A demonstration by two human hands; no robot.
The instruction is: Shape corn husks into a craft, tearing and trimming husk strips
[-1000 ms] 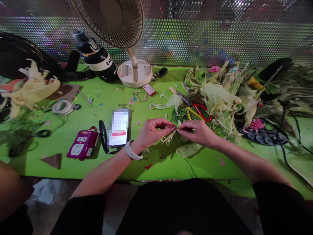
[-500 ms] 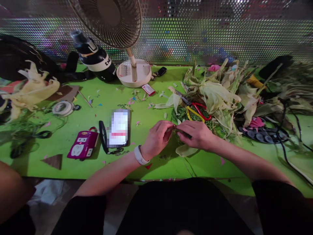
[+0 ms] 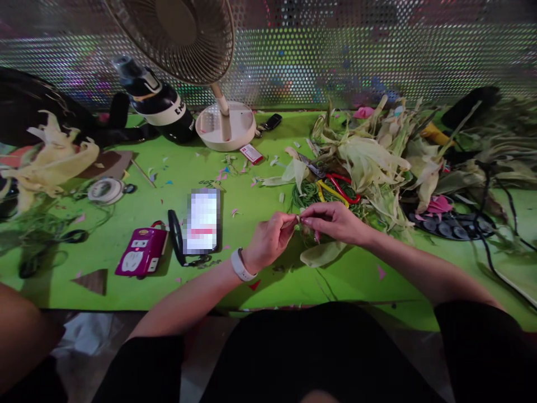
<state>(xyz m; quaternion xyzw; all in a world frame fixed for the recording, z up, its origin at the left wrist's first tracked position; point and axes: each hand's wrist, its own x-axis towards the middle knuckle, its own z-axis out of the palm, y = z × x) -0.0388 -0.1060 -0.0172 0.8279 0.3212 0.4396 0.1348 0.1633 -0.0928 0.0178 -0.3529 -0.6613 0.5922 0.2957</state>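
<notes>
- Pale scrap (image 3: 298,219) is pinched by the left hand (image 3: 271,239) and, close beside, the right hand (image 3: 338,224).
- It is best gripped lightly, clear of the husk (image 3: 321,257).

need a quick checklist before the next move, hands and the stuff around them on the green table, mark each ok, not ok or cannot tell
1. Left hand on the small piece, fingertips pinched: ok.
2. Right hand at the same piece, fingertips meeting the left's: ok.
3. Piece firmly gripped: cannot tell, the fingers hide most of it.
4. Red and yellow tool handles uncovered, just beyond the right hand: ok.
5. Green cord neatly separated from the husks: not ok, they lie jumbled together.
6. Phone apart from both hands, left of the left hand: ok.
</notes>
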